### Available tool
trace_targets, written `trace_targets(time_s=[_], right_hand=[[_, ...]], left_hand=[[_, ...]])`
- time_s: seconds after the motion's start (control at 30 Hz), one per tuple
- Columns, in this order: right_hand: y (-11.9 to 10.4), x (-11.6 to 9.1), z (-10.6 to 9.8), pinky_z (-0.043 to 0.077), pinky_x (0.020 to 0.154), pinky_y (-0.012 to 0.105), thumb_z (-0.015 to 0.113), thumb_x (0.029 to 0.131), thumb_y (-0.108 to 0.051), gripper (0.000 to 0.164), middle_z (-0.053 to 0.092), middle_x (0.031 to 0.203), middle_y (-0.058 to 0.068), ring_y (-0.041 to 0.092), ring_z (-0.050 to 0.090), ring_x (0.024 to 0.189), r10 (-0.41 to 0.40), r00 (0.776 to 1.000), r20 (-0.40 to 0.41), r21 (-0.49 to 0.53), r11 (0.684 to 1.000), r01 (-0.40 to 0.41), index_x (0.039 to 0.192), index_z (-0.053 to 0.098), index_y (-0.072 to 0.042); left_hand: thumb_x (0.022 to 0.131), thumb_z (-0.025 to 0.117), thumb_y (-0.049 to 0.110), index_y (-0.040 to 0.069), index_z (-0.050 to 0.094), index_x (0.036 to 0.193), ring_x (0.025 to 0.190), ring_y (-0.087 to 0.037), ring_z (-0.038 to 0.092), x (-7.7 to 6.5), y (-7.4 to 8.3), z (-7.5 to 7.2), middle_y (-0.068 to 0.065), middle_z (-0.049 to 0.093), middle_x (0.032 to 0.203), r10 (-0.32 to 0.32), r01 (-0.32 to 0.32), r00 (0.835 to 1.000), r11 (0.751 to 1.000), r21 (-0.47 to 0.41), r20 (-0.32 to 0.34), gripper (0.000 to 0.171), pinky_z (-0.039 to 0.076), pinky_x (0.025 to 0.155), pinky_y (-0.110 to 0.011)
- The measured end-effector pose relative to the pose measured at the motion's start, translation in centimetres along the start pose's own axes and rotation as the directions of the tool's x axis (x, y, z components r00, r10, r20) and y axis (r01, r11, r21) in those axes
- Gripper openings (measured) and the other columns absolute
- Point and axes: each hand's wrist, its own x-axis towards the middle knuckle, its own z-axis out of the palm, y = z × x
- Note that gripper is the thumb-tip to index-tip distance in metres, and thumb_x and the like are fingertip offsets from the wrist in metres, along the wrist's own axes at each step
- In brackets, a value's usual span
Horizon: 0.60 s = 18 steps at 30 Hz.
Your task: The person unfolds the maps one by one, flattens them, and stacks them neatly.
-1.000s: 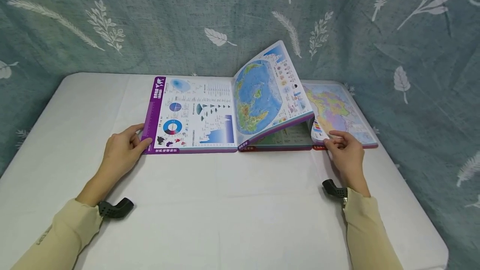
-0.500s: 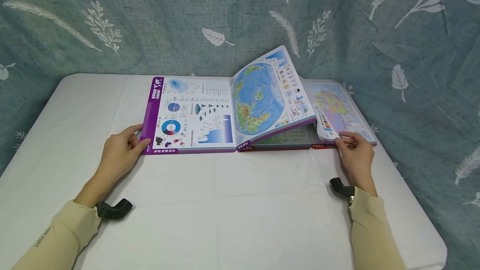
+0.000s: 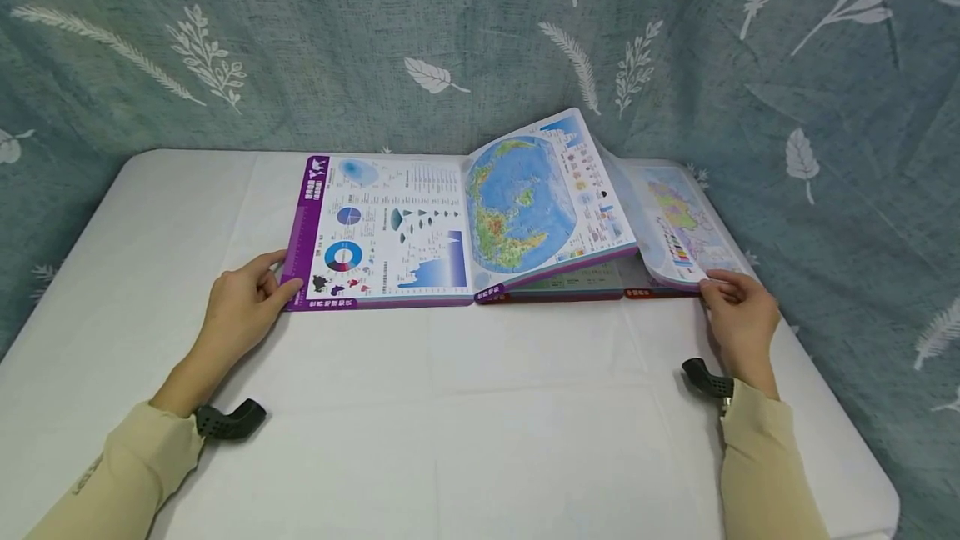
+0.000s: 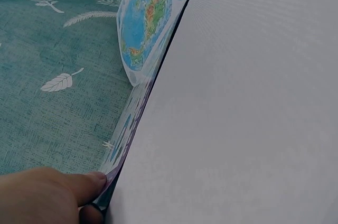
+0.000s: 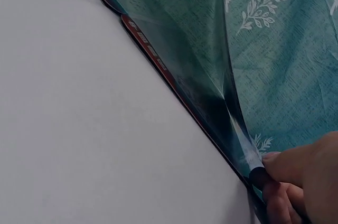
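A folding map with glossy panels lies partly unfolded along the back of the table. Its left panel (image 3: 393, 223), edged in purple and printed with charts, lies flat. My left hand (image 3: 243, 298) pinches that panel's near left corner, thumb on top. Beside it, a panel with a blue world map (image 3: 525, 198) is tilted up, its free end raised. A glossy panel with colour bars (image 3: 678, 248) slants off to its right. At the near right corner of this panel, my right hand (image 3: 742, 315) pinches the edge, as the right wrist view also shows at the thumb (image 5: 288, 166).
Under the raised panels shows a dark green panel (image 3: 581, 280) with a red lower edge. A white cloth covers the table (image 3: 450, 440). Behind stands a teal curtain (image 3: 300, 65) with white leaf prints. Each wrist wears a black device (image 3: 232, 421).
My right hand has moved to the right, drawing the glossy panel's corner along. The world-map panel has sunk lower and spread wider. My left hand stays at its corner.
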Motion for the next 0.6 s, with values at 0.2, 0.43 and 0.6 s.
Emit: trace_targets(time_s=[0.2, 0.43, 0.6], right_hand=[[0.2, 0.4, -0.8, 0.045, 0.061, 0.009, 0.069, 0.101, -0.026, 0.037, 0.061, 0.082, -0.026, -0.007, 0.058, 0.076, 0.102, 0.995, -0.014, 0.056, 0.993, -0.101, 0.135, 0.071, -0.01], [1.0, 1.0, -1.2, 0.046, 0.064, 0.007, 0.062, 0.103, -0.021, 0.039, 0.057, 0.088, -0.022, -0.007, 0.057, 0.077, 0.216, 0.973, -0.082, 0.079, 0.974, -0.21, 0.141, 0.067, -0.012], [1.3, 1.1, -1.6, 0.046, 0.065, 0.005, 0.066, 0.101, -0.022, 0.046, 0.054, 0.098, -0.019, -0.007, 0.055, 0.083, 0.271, 0.957, -0.104, 0.109, 0.96, -0.26, 0.146, 0.063, -0.016]], left_hand=[[0.098, 0.076, 0.018, -0.01, 0.061, 0.138, 0.062, -0.016, 0.043, 0.0, -0.1, 0.1, -0.005, 0.054, 0.066, -0.004, 0.004, 1.0, 1.0, -0.001, 0.0, 0.051, 0.031, 0.061, -0.031], [0.099, 0.076, 0.018, -0.01, 0.061, 0.139, 0.062, -0.016, 0.043, -0.1, 0.1, 0.0, -0.005, 0.054, 0.067, -0.007, 0.007, 1.0, 1.0, -0.001, 0.001, 0.051, 0.032, 0.06, -0.03], [0.099, 0.076, 0.018, -0.01, 0.061, 0.138, 0.063, -0.017, 0.043, 0.0, 0.1, 0.0, -0.005, 0.054, 0.067, -0.002, 0.002, 1.0, 1.0, -0.003, 0.002, 0.05, 0.032, 0.062, -0.031]])
